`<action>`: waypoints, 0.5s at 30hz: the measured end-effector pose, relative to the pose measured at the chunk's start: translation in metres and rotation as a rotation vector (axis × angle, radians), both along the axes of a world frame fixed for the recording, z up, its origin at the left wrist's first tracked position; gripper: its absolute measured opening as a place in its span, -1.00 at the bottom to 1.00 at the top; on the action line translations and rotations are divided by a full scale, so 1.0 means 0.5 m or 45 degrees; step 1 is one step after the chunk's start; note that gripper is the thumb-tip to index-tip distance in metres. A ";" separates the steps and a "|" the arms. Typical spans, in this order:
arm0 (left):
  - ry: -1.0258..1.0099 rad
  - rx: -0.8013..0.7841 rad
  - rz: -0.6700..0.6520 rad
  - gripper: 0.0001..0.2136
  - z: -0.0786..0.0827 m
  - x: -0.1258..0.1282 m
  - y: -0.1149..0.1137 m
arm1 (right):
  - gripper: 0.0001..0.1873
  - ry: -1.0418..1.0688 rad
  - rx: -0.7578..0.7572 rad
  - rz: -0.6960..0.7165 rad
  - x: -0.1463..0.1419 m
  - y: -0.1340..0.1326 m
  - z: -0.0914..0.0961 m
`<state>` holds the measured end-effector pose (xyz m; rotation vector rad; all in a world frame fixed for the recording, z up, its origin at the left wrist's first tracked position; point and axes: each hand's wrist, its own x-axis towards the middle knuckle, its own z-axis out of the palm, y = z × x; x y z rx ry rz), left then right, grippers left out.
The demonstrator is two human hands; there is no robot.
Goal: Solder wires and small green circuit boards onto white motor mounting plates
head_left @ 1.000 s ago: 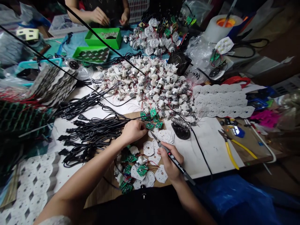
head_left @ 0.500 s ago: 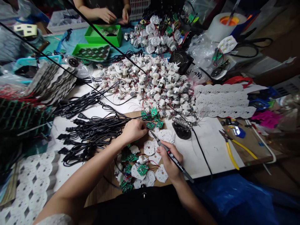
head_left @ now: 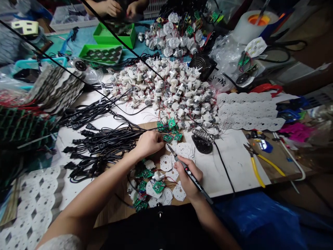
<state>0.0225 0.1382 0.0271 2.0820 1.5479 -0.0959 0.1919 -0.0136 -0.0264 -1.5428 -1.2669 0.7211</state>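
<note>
In my right hand is a soldering iron, held like a pen, its tip pointing up and left towards the white round boards. My left hand is closed beside several small green circuit boards; its fingertips are turned away, so what they pinch is hidden. Black power cords with plugs run from the left up to that hand. Below it lie more green boards with wires, mixed with white discs. The soldering iron stand with its coil is right of the green boards.
A large heap of white parts with red wires covers the middle back. Yellow-handled cutters lie at the right. White board panels are stacked behind them. Across the table, another person's hands work near green trays.
The view has shifted slightly. Both my hands stay nearly where they were, with the soldering iron's tip still near the white boards. The other person's hands have moved a little.
</note>
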 end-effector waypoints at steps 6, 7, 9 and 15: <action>-0.013 0.005 -0.005 -0.84 0.002 0.000 0.000 | -0.74 0.075 -0.034 -0.027 0.002 0.002 -0.004; -0.011 0.004 -0.005 -0.84 0.002 0.000 0.000 | -0.74 0.072 -0.033 -0.025 0.002 0.003 -0.005; -0.007 -0.003 -0.003 -0.84 0.004 0.000 0.000 | -0.74 0.068 -0.028 -0.019 0.003 0.004 -0.005; -0.013 -0.027 0.004 -0.84 0.008 0.002 0.001 | -0.75 0.043 -0.021 0.002 0.001 0.007 -0.001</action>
